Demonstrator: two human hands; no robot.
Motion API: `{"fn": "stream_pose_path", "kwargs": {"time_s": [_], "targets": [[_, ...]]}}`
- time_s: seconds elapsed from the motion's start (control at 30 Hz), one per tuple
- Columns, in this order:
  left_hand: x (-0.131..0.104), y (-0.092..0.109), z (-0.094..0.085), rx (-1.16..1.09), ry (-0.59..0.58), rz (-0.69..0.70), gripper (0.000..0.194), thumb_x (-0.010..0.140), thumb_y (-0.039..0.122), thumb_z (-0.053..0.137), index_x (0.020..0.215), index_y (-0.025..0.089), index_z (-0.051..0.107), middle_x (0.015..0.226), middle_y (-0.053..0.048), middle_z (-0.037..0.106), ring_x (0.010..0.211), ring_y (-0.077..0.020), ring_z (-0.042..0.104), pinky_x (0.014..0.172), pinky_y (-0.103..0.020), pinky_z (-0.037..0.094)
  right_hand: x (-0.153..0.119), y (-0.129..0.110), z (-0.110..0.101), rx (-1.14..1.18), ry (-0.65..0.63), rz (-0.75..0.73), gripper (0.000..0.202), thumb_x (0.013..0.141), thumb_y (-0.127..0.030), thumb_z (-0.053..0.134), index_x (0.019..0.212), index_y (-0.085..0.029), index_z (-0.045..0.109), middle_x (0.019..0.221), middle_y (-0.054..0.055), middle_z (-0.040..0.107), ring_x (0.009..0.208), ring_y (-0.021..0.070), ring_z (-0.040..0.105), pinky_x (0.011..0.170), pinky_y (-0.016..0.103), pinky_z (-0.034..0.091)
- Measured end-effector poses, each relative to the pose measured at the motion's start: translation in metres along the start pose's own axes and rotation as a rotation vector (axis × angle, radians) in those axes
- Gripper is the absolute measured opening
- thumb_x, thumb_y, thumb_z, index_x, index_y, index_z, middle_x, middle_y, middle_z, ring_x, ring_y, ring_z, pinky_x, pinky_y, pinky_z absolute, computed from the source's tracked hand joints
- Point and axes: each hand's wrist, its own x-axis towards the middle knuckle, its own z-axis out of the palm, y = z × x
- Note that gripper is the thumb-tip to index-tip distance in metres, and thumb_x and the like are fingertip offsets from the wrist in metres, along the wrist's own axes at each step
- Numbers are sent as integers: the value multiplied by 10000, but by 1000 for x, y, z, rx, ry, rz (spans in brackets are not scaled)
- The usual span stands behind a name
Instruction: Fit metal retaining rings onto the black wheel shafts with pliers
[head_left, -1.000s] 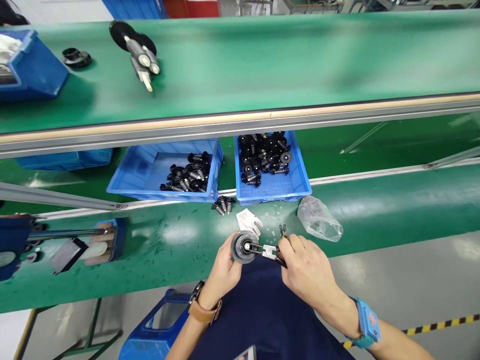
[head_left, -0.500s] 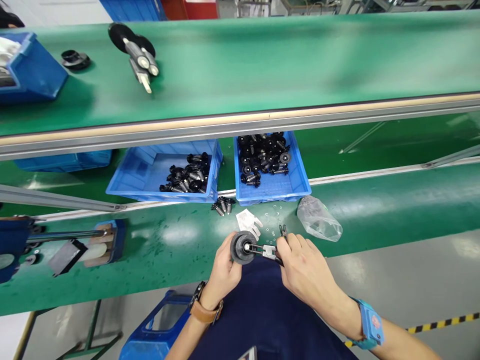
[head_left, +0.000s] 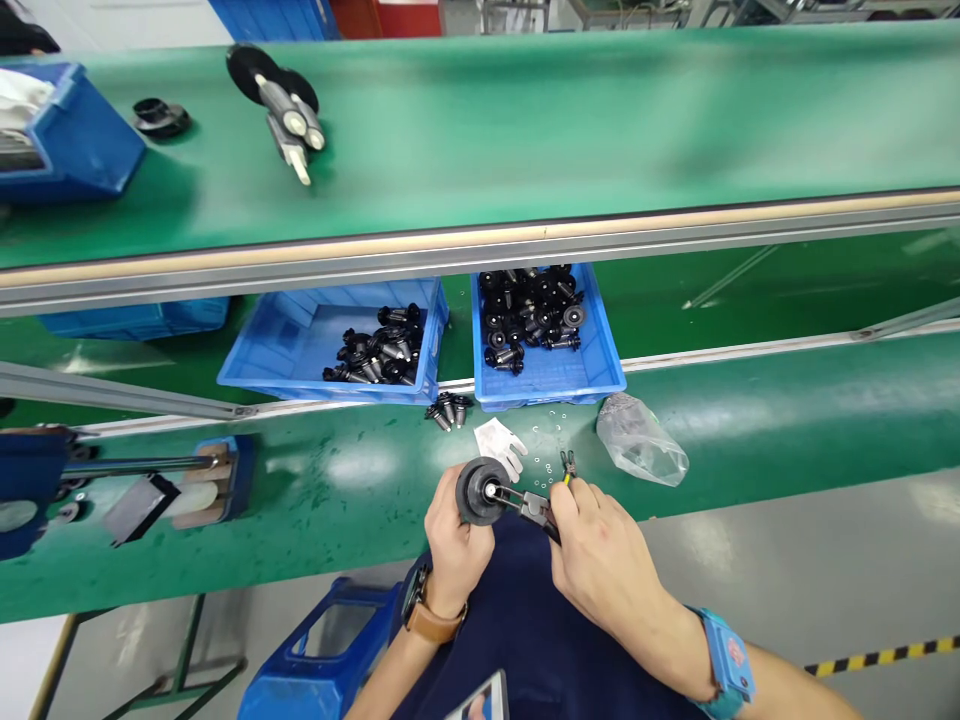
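My left hand point(head_left: 459, 545) is closed round a black round part with a flanged rim and a pale centre pin point(head_left: 480, 492), its face turned up. In my right hand point(head_left: 607, 540) is a pair of circlip pliers point(head_left: 534, 507), gripped by the handles. The thin plier tips reach the pin at the middle of the black part. Beyond my right hand lies another small tool with dark tips point(head_left: 568, 463), partly hidden by my fingers. Several tiny pale rings point(head_left: 547, 468) are scattered on the bench, beside a white glove point(head_left: 498, 444).
Two blue bins, one left point(head_left: 262, 340) and one right point(head_left: 592, 375), hold many black parts. A few parts point(head_left: 449, 410) lie before them. A clear plastic bag point(head_left: 641, 440) is at right, a press-like fixture point(head_left: 217, 480) at left. A raised green shelf point(head_left: 525, 130) spans the back.
My left hand has turned slightly and drawn a little toward me and left with the black part. The pliers now slope more steeply, their tips still at the pin.
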Motion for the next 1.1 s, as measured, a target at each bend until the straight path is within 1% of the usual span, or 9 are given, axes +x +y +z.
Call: {"fn": "stream_pose_path", "kwargs": {"time_s": [0.1,0.2,0.27,0.37,0.5,0.6,0.9,1.0,1.1], "targets": [[-2,1,1,55,50,5,275,875,67,490,1069,186,644,971,-71,693,921,-214,679,821,-342,553,0,0,-1,10,21,-12,232,714,-72,573,853,-224,467,801,30,533,698,213,455,673,330,300],[-1,-3,-1,-25,24,-26,229,860,83,533,1037,191,632,938,-55,681,860,-197,673,773,-317,549,4,7,-3,11,52,-53,207,718,-70,552,835,-221,474,790,30,516,705,211,432,678,333,288],[2,-7,-5,-165,-86,-51,192,845,109,577,1014,193,610,935,-46,673,820,-182,664,736,-294,541,9,14,-6,3,76,-108,195,714,-70,541,831,-217,490,793,35,513,722,214,421,684,338,279],[7,-13,-14,-347,-316,-83,226,824,118,615,1031,195,569,974,-58,685,841,-189,670,752,-301,538,16,24,-10,-17,99,-208,172,712,-70,532,803,-214,504,774,37,493,724,215,391,674,346,252],[15,-13,-24,-319,-534,-66,290,783,44,589,1031,194,577,907,-40,676,785,-174,641,739,-290,517,19,32,-13,-57,106,-300,152,721,-67,521,773,-209,512,751,38,471,712,214,347,664,354,220],[18,-10,-25,-268,-622,-9,235,776,18,540,923,192,595,848,-29,659,755,-170,609,731,-289,500,19,35,-13,-77,96,-326,147,734,-65,522,783,-203,525,758,41,476,720,213,343,670,355,215],[19,-4,-22,-192,-546,32,217,809,8,472,881,197,548,823,-29,571,767,-179,523,714,-305,447,10,30,-4,-71,90,-264,163,710,-53,533,760,-206,512,763,52,473,717,224,348,664,350,217],[18,-1,-21,-221,-509,15,213,814,14,466,886,198,547,825,-26,565,771,-177,523,720,-306,446,11,29,-4,-77,101,-256,166,725,-44,523,765,-204,517,760,54,468,715,227,347,663,353,216],[17,0,-19,-273,-527,-13,205,792,16,477,863,198,536,813,-17,553,750,-167,517,703,-294,441,15,33,-10,-82,82,-287,153,732,-57,532,785,-201,529,775,56,475,734,232,357,672,356,220]]}}
